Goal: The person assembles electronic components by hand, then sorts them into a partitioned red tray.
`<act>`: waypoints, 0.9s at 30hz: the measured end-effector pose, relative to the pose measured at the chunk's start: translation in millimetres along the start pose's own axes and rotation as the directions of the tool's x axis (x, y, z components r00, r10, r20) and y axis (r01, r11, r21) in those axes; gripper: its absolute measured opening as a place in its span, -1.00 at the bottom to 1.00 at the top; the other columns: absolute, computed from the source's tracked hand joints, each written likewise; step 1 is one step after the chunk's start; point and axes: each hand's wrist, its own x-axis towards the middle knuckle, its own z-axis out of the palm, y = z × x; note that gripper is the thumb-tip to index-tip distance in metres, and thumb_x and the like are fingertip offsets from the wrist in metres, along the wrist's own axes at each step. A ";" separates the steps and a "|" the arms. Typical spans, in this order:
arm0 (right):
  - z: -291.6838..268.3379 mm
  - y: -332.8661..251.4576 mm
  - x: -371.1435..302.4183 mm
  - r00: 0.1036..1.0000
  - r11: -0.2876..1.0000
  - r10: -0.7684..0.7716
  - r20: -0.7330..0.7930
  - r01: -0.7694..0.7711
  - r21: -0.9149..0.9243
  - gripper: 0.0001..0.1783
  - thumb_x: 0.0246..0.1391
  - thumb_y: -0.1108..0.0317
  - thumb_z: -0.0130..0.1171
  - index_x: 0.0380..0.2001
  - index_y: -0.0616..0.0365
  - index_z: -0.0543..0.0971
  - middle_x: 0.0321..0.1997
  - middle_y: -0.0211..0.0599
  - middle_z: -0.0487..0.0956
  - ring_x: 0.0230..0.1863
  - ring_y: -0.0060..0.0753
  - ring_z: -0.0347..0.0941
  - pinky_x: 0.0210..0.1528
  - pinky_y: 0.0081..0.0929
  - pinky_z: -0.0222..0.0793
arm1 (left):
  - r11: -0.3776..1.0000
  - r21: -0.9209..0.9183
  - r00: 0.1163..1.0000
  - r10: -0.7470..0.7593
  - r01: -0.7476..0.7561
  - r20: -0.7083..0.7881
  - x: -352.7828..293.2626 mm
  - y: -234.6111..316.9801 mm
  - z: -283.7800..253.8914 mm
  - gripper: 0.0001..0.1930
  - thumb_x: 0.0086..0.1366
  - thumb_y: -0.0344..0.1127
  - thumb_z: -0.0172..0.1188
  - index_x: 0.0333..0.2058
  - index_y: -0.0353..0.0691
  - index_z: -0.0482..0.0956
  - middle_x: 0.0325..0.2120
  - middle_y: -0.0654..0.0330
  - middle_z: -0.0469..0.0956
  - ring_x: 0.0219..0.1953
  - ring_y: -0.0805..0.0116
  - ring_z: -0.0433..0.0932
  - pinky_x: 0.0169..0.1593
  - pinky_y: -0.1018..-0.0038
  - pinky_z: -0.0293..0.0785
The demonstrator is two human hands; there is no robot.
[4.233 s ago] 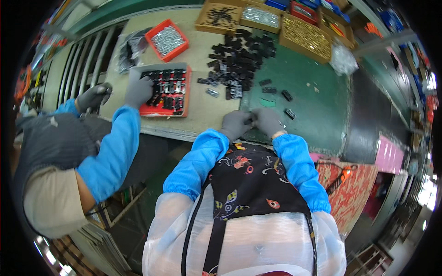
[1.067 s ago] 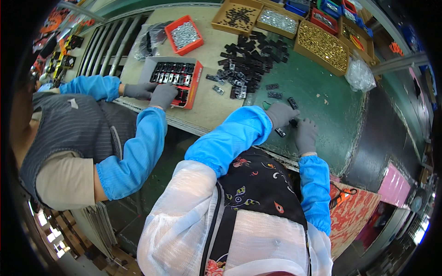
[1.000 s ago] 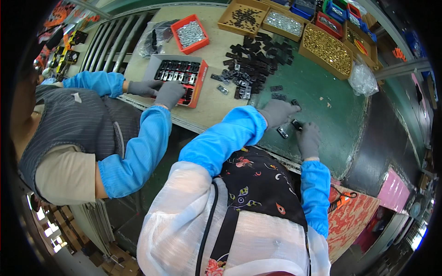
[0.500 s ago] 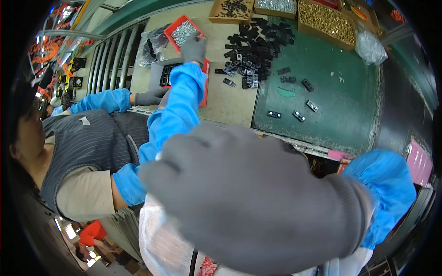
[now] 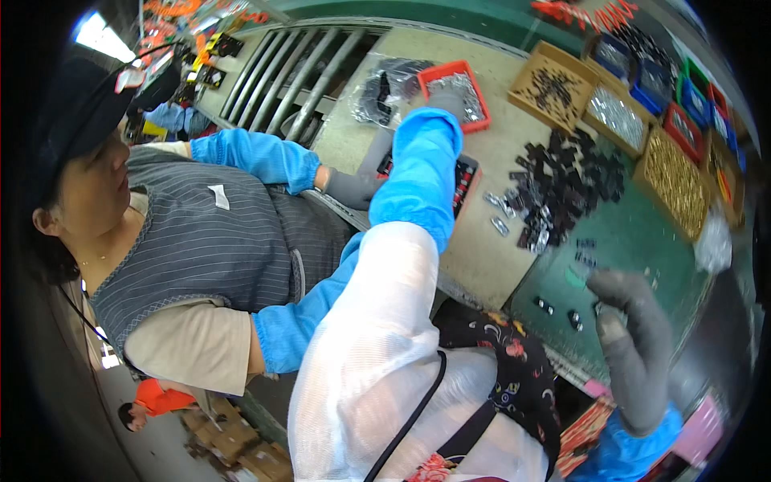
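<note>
Left hand [image 5: 446, 101] gone from the loose black pieces [image 5: 575, 320] to the red bin [image 5: 479, 122]

A second ago both hands were among those pieces; now the left one is down in the bin, its fingers lost among silvery metal parts [image 5: 459, 83], so I can't tell whether they pinch any. Its blue sleeve [image 5: 414, 173], just on the near side of the bin, covers most of a red box [image 5: 470, 181], leaving an edge and a few black parts to be seen.

Right hand [image 5: 646, 337] hangs well apart from the bin, to its right and nearer, thumb parted from the curved fingers; whether anything sits in its palm I can't see. One loose piece by the thumb is partly covered, and whether they touch is unclear.

To the right of the bin, a heap of black parts [image 5: 566, 185] lies on the tabletop [image 5: 490, 265], too tangled to count. Beyond it from the bin stands a cardboard tray of gold pieces [image 5: 663, 207], with a clear bag [image 5: 713, 241] alongside. Left of the bin and nearer, a co-worker's gloved hand [image 5: 352, 189] shows; their other one is hidden behind the outstretched arm.
</note>
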 end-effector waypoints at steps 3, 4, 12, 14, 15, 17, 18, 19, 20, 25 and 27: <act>14.0 58.0 -35.6 0.927 0.923 0.359 -0.106 -0.336 0.187 -0.70 0.08 0.32 0.01 -0.19 0.32 0.50 -0.23 -0.24 0.50 -0.13 -0.40 0.39 -0.05 -0.45 0.29 | 0.997 -0.048 0.996 -0.057 0.060 0.074 -7.3 4.5 -34.4 -0.47 0.17 -0.32 0.05 0.16 0.15 0.33 0.07 0.01 0.39 0.12 0.06 0.37 0.13 0.20 0.34; 20.9 69.6 -44.9 0.881 0.873 0.455 -0.125 -0.415 0.256 -0.70 0.09 0.30 0.01 -0.20 0.31 0.50 -0.24 -0.28 0.50 -0.13 -0.44 0.38 -0.05 -0.47 0.28 | 0.989 -0.108 0.977 -0.075 0.098 0.198 -7.2 4.5 -46.3 -0.45 0.15 -0.33 0.06 0.16 0.17 0.33 0.07 0.02 0.38 0.12 0.06 0.37 0.13 0.20 0.33; 79.0 112.7 -77.8 0.704 0.661 0.656 -0.273 -0.360 0.659 -0.71 0.11 0.34 -0.05 -0.22 0.35 0.50 -0.27 -0.24 0.50 -0.24 -0.44 0.40 -0.12 -0.45 0.32 | 0.960 -0.277 0.995 -0.004 0.031 0.095 -1.4 4.6 -35.3 -0.61 0.05 -0.29 0.15 -0.08 -0.01 0.54 -0.10 0.04 0.53 -0.03 0.08 0.50 0.04 0.24 0.41; 78.0 114.2 -76.2 0.706 0.690 0.646 -0.291 -0.376 0.619 -0.70 0.11 0.34 -0.05 -0.21 0.35 0.51 -0.28 -0.26 0.50 -0.24 -0.45 0.39 -0.12 -0.46 0.31 | 0.941 -0.328 0.997 -0.068 0.080 0.047 11.5 -1.7 -14.9 -0.67 0.03 -0.27 0.17 -0.17 -0.08 0.59 -0.21 0.04 0.58 -0.10 0.10 0.54 0.02 0.27 0.42; 75.2 112.3 -71.7 0.751 0.730 0.604 -0.266 -0.387 0.563 -0.71 0.12 0.35 -0.05 -0.21 0.35 0.51 -0.29 -0.26 0.50 -0.24 -0.46 0.39 -0.12 -0.47 0.30 | 0.933 -0.344 0.994 -0.090 0.106 0.062 14.2 -4.3 -15.7 -0.68 0.02 -0.25 0.18 -0.18 -0.11 0.60 -0.21 0.04 0.58 -0.12 0.08 0.55 0.02 0.27 0.42; 72.8 114.9 -74.7 0.804 0.776 0.539 -0.251 -0.359 0.518 -0.73 0.10 0.38 -0.06 -0.22 0.34 0.51 -0.31 -0.29 0.51 -0.24 -0.47 0.37 -0.11 -0.49 0.29 | 0.857 -0.479 0.979 -0.202 0.191 0.030 9.7 -16.3 -16.7 -0.67 0.00 -0.26 0.21 -0.19 -0.15 0.59 -0.25 0.02 0.59 -0.12 0.15 0.56 -0.03 0.33 0.47; 70.8 116.2 -80.2 0.797 0.778 0.541 -0.269 -0.353 0.519 -0.73 0.10 0.38 -0.06 -0.22 0.34 0.51 -0.31 -0.29 0.51 -0.24 -0.47 0.37 -0.11 -0.49 0.29 | 0.736 -0.617 0.956 -0.273 0.278 0.105 13.1 -25.8 -15.2 -0.68 0.01 -0.31 0.22 -0.19 -0.20 0.58 -0.23 0.00 0.58 -0.14 0.20 0.57 -0.07 0.36 0.49; 69.0 117.9 -84.9 0.801 0.782 0.537 -0.265 -0.354 0.512 -0.71 0.12 0.35 -0.06 -0.20 0.33 0.51 -0.29 -0.28 0.52 -0.23 -0.46 0.40 -0.11 -0.47 0.31 | 0.586 -0.726 0.925 -0.325 0.359 0.195 18.2 -33.6 -12.9 -0.69 0.01 -0.36 0.22 -0.19 -0.24 0.57 -0.21 -0.03 0.58 -0.16 0.25 0.58 -0.10 0.39 0.51; 68.8 119.5 -89.4 0.802 0.785 0.536 -0.263 -0.358 0.506 -0.70 0.13 0.32 -0.06 -0.17 0.31 0.51 -0.27 -0.26 0.53 -0.22 -0.45 0.43 -0.10 -0.46 0.34 | 0.589 -0.732 0.933 -0.304 0.344 0.193 20.5 -33.1 -10.8 -0.69 0.01 -0.36 0.22 -0.19 -0.24 0.57 -0.21 -0.03 0.58 -0.16 0.25 0.58 -0.10 0.39 0.51; 75.0 123.0 -103.6 0.745 0.730 0.594 -0.304 -0.341 0.592 -0.69 0.14 0.33 -0.07 -0.16 0.31 0.50 -0.27 -0.23 0.54 -0.24 -0.42 0.45 -0.11 -0.44 0.36 | 0.714 -0.562 0.859 0.110 -0.418 -0.500 16.1 -74.2 16.8 -0.70 0.16 -0.40 0.15 -0.13 -0.40 0.46 -0.11 -0.01 0.49 -0.14 0.32 0.54 -0.13 0.50 0.52; 78.1 121.1 -100.6 0.755 0.714 0.587 -0.293 -0.311 0.627 -0.69 0.14 0.33 -0.07 -0.15 0.31 0.49 -0.27 -0.22 0.54 -0.25 -0.41 0.46 -0.12 -0.44 0.37 | 0.158 -0.967 0.961 -0.164 -0.199 -0.224 20.4 -70.6 16.2 -0.65 0.16 -0.38 0.16 -0.09 -0.40 0.41 -0.14 0.03 0.49 -0.12 0.34 0.51 -0.12 0.53 0.50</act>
